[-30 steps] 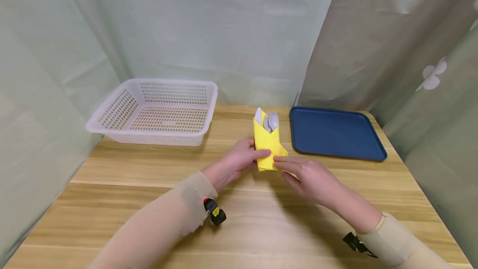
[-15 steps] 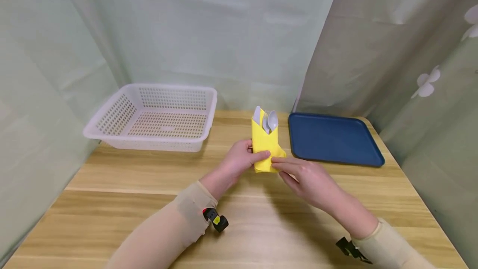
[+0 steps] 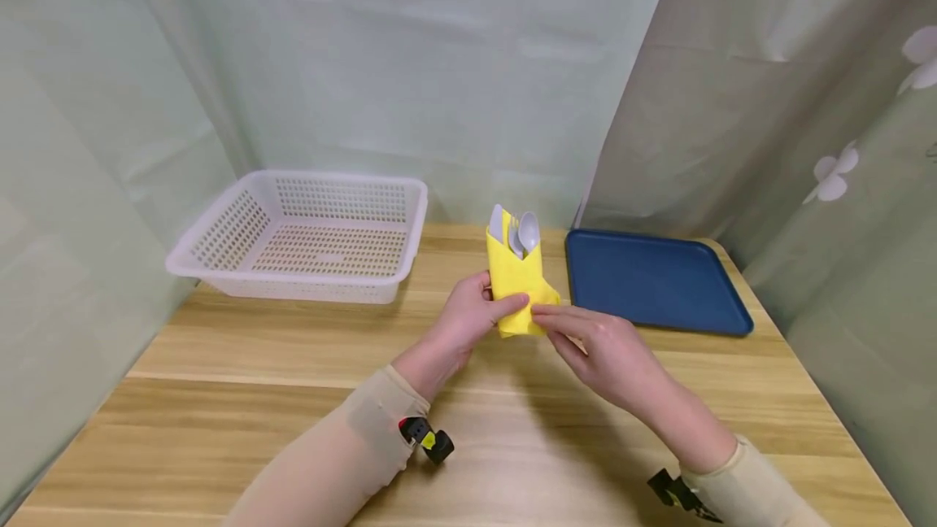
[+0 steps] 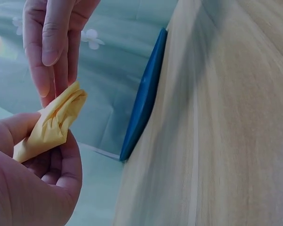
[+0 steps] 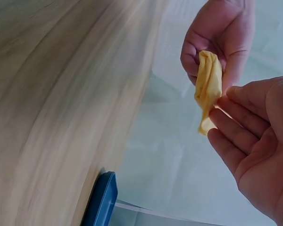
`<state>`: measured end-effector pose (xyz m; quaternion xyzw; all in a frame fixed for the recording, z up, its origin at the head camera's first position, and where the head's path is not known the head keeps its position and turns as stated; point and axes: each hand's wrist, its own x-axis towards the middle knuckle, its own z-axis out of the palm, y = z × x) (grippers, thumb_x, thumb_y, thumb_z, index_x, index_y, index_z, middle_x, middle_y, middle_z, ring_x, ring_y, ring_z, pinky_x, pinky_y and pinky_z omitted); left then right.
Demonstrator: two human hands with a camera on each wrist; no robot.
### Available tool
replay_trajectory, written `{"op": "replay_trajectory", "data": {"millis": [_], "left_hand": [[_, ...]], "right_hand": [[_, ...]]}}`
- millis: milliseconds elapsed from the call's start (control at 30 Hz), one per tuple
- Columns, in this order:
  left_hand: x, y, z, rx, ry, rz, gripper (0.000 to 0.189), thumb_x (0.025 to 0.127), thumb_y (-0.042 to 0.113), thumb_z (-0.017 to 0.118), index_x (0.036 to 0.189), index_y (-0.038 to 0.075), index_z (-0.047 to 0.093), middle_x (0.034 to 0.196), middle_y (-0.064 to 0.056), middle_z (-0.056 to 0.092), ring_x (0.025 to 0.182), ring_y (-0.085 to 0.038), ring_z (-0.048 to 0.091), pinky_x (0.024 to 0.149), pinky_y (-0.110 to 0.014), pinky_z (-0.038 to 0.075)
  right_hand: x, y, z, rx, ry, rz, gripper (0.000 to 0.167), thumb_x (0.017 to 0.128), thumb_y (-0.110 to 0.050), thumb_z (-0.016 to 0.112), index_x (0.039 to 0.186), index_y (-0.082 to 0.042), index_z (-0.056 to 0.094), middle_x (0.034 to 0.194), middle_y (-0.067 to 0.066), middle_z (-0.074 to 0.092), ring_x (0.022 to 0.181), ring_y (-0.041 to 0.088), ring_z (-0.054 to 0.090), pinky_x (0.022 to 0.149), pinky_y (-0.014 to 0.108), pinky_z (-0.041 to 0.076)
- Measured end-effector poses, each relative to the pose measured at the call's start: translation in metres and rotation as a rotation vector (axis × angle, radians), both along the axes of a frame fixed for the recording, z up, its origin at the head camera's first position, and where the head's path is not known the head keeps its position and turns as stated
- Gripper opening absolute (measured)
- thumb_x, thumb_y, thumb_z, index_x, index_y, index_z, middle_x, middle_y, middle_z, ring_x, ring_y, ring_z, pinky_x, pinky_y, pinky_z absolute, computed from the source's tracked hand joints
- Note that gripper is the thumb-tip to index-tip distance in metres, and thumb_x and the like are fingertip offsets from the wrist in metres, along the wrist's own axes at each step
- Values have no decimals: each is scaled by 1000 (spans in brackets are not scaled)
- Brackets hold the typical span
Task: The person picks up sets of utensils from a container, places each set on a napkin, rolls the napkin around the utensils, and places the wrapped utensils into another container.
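A folded yellow napkin [image 3: 514,275] is held above the wooden table, a little tilted. Out of its open top stick the ends of a knife [image 3: 495,224], a fork [image 3: 515,239] and a spoon [image 3: 529,231], all light grey. My left hand [image 3: 467,314] grips the napkin's lower left side, thumb across the front and fingers behind, as the left wrist view shows. My right hand [image 3: 613,354] has its fingers extended, with fingertips [image 5: 216,115] touching the napkin's lower right edge, where a small flap juts out. In the right wrist view the folded bottom end of the napkin [image 5: 208,77] shows.
A white perforated basket [image 3: 398,263] stands at the back left of the table [image 3: 241,421]. The blue tray [image 3: 659,279] lies flat at the back right. Pale curtains [image 3: 410,63] hang close behind and on both sides.
The head view has tipped up slightly, so basket and tray sit lower in it. The napkin bundle leans slightly further left at its top; both hands keep nearly the same hold and touch.
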<state>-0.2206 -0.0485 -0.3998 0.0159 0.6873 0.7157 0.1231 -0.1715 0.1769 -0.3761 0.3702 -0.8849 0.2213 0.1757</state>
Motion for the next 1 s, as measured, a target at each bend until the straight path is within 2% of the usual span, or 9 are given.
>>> {"op": "replay_trajectory", "data": {"millis": [233,500,800,1000], "left_hand": [[2,1,3,-2,28,34,44,100,16,84,139,3,69,127,-10,77,112,-24,75,95,-39,62],[5,0,3,-12,67,53,41,101,14,83,137,2,70,126,-10,78,110,-24,76,94,-39,62],[6,-2,5,-32,81,80,41,100,13,84,137,5,71,127,-9,78,112,-24,76,95,-40,62],[9,-2,5,-24,101,92,40,100,12,84,137,4,70,127,-9,78,112,-24,76,95,-40,62]], "right_hand": [[0,-4,2,-59,-45,-47,30,97,-3,83,127,-8,83,125,8,80,117,30,77,95,49,63],[-2,-11,2,-158,-167,-127,27,98,-4,83,124,-9,84,120,6,82,113,27,78,91,47,64],[-3,-19,2,-285,-289,-205,22,102,-6,80,123,-10,85,119,3,82,109,24,78,89,46,65],[-4,-23,2,-336,-319,-265,20,102,-8,80,121,-11,85,116,3,81,103,22,77,87,44,65]]}}
